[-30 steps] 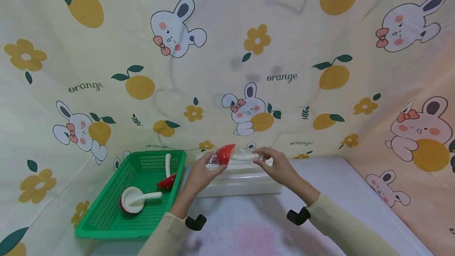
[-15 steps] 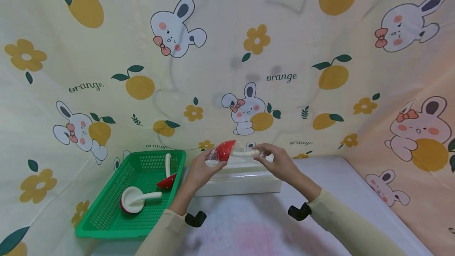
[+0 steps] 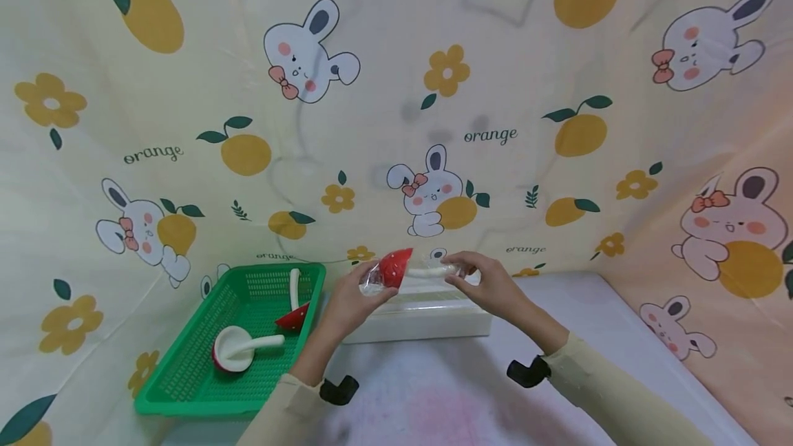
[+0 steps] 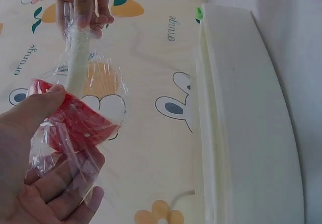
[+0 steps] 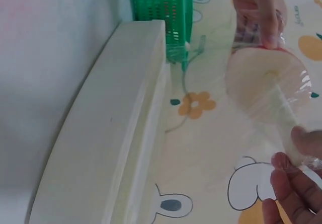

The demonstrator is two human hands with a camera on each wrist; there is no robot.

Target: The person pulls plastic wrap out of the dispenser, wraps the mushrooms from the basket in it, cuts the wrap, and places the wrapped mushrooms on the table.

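A ladle (image 3: 394,268) with a red, white-dotted bowl and a pale handle is wrapped in clear plastic film (image 4: 116,80), held up over the white box (image 3: 427,327). My left hand (image 3: 354,303) grips the bowl, its thumb on the rim and fingers underneath in the left wrist view. Film bunches loosely around that end. With thumb and fingertips, my right hand (image 3: 488,285) pinches the film-covered end of the handle (image 4: 78,58). In the right wrist view the bowl's white inside (image 5: 259,78) shows through the film.
At the left stands a green plastic basket (image 3: 155,401) holding two more red-and-white ladles (image 3: 233,349). The long white box lies across the table (image 3: 545,363) under my hands. A patterned cloth (image 3: 384,88) hangs behind.
Both hands keep their hold on the ladle. It rose slightly, then came down a little, with the handle levelling out. The right forearm has shifted slightly to the right.
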